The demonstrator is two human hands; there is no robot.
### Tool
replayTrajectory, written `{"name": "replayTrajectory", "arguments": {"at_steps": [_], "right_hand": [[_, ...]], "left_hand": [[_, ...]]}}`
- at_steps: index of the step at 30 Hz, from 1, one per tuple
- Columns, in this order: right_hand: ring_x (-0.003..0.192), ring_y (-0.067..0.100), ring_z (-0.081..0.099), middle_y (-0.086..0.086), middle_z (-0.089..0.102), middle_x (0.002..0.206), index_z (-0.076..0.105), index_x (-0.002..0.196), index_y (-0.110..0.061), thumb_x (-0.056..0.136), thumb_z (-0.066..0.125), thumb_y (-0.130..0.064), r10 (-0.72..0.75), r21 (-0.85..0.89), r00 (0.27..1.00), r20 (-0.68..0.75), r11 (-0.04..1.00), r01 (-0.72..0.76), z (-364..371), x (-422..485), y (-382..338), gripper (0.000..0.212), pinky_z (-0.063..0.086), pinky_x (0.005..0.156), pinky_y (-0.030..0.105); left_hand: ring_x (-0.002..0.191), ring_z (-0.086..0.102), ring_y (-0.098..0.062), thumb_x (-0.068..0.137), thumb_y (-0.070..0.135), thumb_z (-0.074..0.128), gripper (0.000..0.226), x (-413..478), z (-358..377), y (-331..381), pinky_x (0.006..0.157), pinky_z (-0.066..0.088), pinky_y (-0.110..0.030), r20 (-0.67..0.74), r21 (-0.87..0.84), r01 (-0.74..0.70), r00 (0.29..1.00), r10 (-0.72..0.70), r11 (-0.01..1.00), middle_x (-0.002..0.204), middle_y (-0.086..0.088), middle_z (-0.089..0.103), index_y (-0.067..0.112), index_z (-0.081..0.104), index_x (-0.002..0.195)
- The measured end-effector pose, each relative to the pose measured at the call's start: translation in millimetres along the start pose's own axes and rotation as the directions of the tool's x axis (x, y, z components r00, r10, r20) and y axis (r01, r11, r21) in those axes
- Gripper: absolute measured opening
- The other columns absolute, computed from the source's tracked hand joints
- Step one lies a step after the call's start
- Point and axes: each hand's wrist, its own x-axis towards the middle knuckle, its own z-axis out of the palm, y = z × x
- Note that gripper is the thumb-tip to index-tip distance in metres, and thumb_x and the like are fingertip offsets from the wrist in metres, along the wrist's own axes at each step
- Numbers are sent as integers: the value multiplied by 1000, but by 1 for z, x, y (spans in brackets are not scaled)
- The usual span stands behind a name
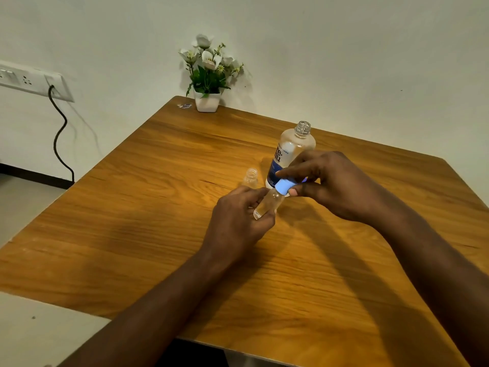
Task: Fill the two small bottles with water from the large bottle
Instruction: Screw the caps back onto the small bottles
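The large clear bottle point(289, 152) with a blue and white label stands uncapped on the wooden table point(158, 207). My left hand point(238, 223) grips a small clear bottle point(268, 203), tilted to the right above the table. My right hand point(330, 184) pinches the pale blue cap point(284, 186) sitting on that small bottle's neck. A second small bottle point(250, 178) stands open and uncapped just left of the large one, partly hidden behind my left hand.
A white pot of artificial flowers point(207, 78) stands at the table's far corner, with a small wrapper point(184, 105) beside it. A socket strip point(31, 82) with a black cable hangs on the wall to the left.
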Motion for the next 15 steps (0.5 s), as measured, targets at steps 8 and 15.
{"name": "replayTrajectory", "arguments": {"at_steps": [8, 15], "right_hand": [[76, 8, 61, -5, 68, 90, 66, 118, -24, 68, 48, -74, 103, 6, 995, -7, 995, -103, 5, 0, -3, 73, 50, 60, 32], [90, -3, 61, -21, 65, 103, 67, 116, -29, 82, 73, -13, 91, 193, 995, -46, 978, -81, -5, -6, 1, 38, 53, 75, 21]], "left_hand": [[85, 64, -8, 78, 18, 73, 38, 0, 0, 0, 73, 58, -35, 1, 7, -15, 1000, 15, 1000, 96, 2, 66, 18, 68, 116], [84, 63, -7, 78, 19, 73, 40, 0, 1, 1, 73, 58, -32, 0, 0, -3, 1000, 3, 1000, 96, 3, 65, 18, 67, 118]]}}
